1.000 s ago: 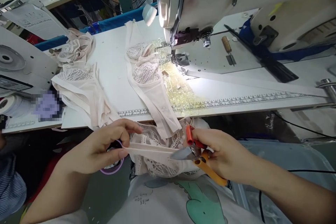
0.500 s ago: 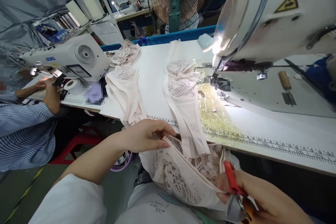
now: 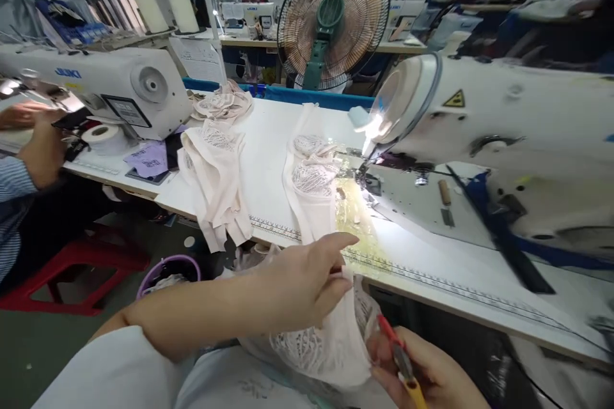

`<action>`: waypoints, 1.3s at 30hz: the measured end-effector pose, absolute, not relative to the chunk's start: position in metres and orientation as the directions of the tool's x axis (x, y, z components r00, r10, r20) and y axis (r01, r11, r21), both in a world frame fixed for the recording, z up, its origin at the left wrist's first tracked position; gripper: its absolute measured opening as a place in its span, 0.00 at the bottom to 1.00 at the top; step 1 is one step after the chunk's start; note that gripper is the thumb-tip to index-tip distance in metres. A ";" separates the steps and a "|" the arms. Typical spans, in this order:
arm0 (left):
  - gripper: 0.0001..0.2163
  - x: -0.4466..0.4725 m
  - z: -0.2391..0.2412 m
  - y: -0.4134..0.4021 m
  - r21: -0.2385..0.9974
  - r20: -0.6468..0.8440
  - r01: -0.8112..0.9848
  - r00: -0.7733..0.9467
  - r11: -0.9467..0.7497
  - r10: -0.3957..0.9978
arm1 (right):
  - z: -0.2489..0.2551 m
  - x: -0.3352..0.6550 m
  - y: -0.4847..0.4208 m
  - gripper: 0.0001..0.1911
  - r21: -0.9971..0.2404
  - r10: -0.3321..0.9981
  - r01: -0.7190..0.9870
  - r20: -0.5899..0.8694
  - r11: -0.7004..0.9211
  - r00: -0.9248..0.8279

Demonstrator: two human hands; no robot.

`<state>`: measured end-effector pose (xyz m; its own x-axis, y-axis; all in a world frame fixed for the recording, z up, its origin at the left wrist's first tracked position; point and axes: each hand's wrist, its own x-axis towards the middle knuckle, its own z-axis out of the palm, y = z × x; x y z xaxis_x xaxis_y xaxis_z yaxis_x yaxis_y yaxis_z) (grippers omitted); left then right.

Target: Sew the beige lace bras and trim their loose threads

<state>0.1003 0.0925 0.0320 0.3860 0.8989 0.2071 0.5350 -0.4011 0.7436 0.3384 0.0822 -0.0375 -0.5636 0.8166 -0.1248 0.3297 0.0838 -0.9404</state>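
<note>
Lace-trimmed beige garment point(image 3: 330, 345) has come up off the lap, pinched in the left hand point(image 3: 300, 284) at the near desk point(image 3: 268, 160) edge. Right hand point(image 3: 432, 377) stays closed around red-and-yellow thread snips point(image 3: 400, 361), so trimming looks paused.

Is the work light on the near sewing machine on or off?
On. The work light glares bright, and a lit patch falls on the table and the clear plastic by the needle.

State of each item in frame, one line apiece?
Left hand: pinching beige lace garment, lifted off lap.
Right hand: gripping red-and-orange thread snips.
White sewing machine: work lamp lit.
Pedestal fan: blades blurred; cannot tell if running.
Beige garment pile: draped over table edge.
</note>
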 end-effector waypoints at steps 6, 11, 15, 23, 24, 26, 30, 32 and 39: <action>0.26 0.130 0.019 0.092 0.581 0.341 0.551 0.503 -0.599 0.794 | -0.015 0.343 0.100 0.08 -0.981 0.925 0.180 -0.004 0.069 -0.380; 0.26 0.137 0.022 0.094 0.551 0.359 0.546 0.528 -0.631 0.770 | 0.003 0.318 0.116 0.05 -0.992 0.907 0.068 0.066 0.103 -0.415; 0.26 0.136 0.021 0.096 0.719 0.278 0.477 0.471 -0.506 0.837 | 0.010 0.306 0.123 0.06 -0.991 0.896 0.019 0.110 0.131 -0.431; 0.11 0.126 0.025 0.113 0.966 -0.219 0.234 0.526 0.108 0.821 | 0.002 0.306 0.128 0.08 -0.925 0.858 0.062 0.320 0.374 -0.403; 0.13 0.126 0.025 0.114 0.969 -0.205 0.225 0.525 0.098 0.826 | 0.001 0.305 0.128 0.08 -0.922 0.854 0.062 0.326 0.382 -0.405; 0.16 0.127 0.023 0.114 0.964 -0.104 0.263 0.477 -0.029 0.873 | 0.000 0.305 0.130 0.08 -0.920 0.852 0.054 0.335 0.387 -0.403; 0.11 0.128 0.014 0.110 0.816 0.183 0.436 0.429 -0.380 0.885 | -0.001 0.306 0.134 0.08 -0.939 0.852 0.040 0.291 0.341 -0.436; 0.11 0.128 0.011 0.109 0.768 0.219 0.475 0.436 -0.430 0.873 | -0.001 0.308 0.135 0.08 -0.954 0.855 0.043 0.245 0.296 -0.458; 0.17 0.124 0.017 0.114 0.945 -0.150 0.327 0.468 -0.013 0.871 | 0.004 0.306 0.136 0.06 -0.977 0.873 0.070 0.148 0.203 -0.465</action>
<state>0.1237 0.1135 0.0172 0.4679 0.8710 -0.1498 0.3269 -0.0131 0.9450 0.3060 0.1355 0.0036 -0.4654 0.8726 0.1481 0.0703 0.2033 -0.9766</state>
